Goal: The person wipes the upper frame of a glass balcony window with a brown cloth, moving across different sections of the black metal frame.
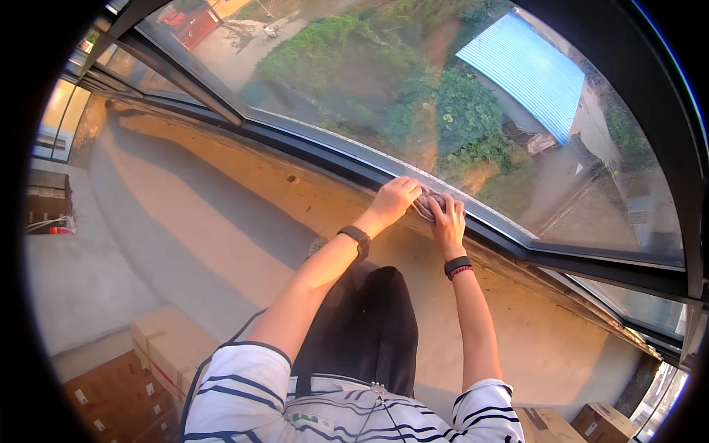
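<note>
A crumpled brownish-grey cloth (426, 204) lies bunched on the dark lower frame of a large window (354, 111). My left hand (396, 201) grips the cloth's left end with curled fingers. On its right part, my right hand (448, 225) has its fingers bent over the fabric, pressing it to the frame (317, 151). Both hands are close together, just below the glass. The underside of the cloth is hidden.
Below the window runs a bare wall ledge (325, 203). Cardboard boxes stand at the lower left (166, 347) and lower right (602, 424). Further left is a dark wall opening with things in it (48, 203). Through the glass show greenery and a blue roof (528, 70).
</note>
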`<state>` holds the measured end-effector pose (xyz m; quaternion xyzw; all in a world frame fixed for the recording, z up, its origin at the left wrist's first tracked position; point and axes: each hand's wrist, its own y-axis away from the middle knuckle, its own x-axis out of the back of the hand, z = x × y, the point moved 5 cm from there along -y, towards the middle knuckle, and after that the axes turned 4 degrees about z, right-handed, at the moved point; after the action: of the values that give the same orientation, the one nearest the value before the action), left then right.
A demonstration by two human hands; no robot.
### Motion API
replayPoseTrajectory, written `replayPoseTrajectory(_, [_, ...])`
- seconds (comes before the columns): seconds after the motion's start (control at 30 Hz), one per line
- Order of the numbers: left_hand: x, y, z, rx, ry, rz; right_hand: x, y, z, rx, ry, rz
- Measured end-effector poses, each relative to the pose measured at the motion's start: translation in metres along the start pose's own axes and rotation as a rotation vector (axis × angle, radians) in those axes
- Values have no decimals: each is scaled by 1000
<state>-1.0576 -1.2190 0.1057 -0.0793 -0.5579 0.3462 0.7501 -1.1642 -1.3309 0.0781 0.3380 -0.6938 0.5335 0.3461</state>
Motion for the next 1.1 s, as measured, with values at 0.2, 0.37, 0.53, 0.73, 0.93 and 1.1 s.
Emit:
replayPoseTrajectory(0.2, [152, -80, 50, -203, -107, 347, 151, -100, -47, -4, -75, 297])
replayPoseTrajectory(0.37, [276, -144, 103, -370, -267, 768, 283, -179, -92, 136, 107, 774])
replayPoseTrajectory(0.53, [295, -155, 100, -457, -308, 903, 278, -195, -96, 245, 195, 1019])
replayPoseTrajectory(0.73, [224, -94, 38, -374, -234, 724, 197, -162, -95, 425, 261, 884])
replayPoseTrajectory(0.93, [122, -13, -42, -328, -240, 298, 51, -91, -82, 441, 250, 490])
replayPoseTrajectory(1.1, [55, 32, -103, -430, -241, -98, -45, -52, -80, 479, 212, 207])
